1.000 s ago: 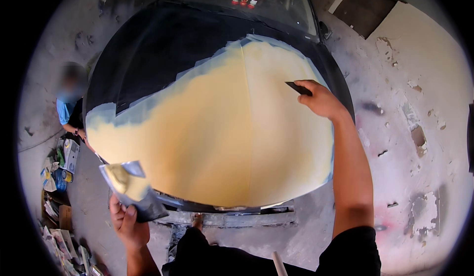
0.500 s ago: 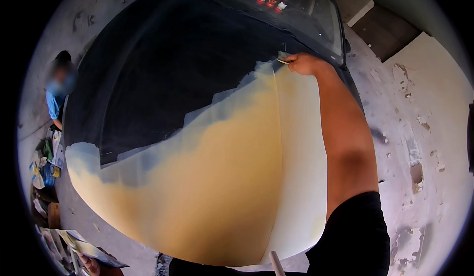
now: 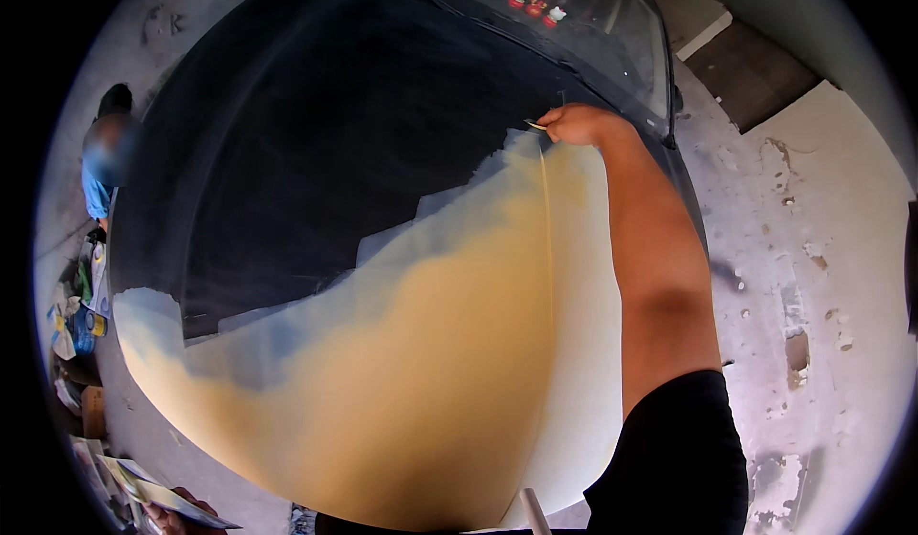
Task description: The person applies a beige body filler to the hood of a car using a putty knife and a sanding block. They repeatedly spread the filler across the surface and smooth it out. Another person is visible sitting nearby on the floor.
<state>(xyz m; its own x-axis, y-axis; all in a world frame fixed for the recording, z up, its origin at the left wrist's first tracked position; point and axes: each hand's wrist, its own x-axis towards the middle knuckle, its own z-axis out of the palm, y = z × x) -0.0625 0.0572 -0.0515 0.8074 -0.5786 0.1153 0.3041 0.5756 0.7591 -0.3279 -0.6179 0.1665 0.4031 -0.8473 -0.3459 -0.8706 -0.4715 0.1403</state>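
A car hood (image 3: 316,152) fills the middle, dark at the far left. A smooth yellowish coat of filler (image 3: 449,344) covers its near and right part, thinning to bluish-grey, stepped edges. My right hand (image 3: 574,125) reaches to the hood's far right, near the windshield. It pinches a thin flat spreader (image 3: 535,125) at the far tip of the coat. At the lower left, my left hand (image 3: 172,518) is closed on a flat mixing board (image 3: 158,489) with pale smears. The board hides part of its fingers.
A windshield (image 3: 602,28) with red and white ornaments lies beyond the hood. At the far left, a person in blue (image 3: 98,186) is beside the car, near assorted packages (image 3: 81,320). A scuffed, pale wall (image 3: 813,296) runs along the right. A pale rod (image 3: 535,511) shows at the lower edge.
My right hand and the spreader have shifted slightly left across the hood. The whole view has turned a little. My left hand still holds the board.
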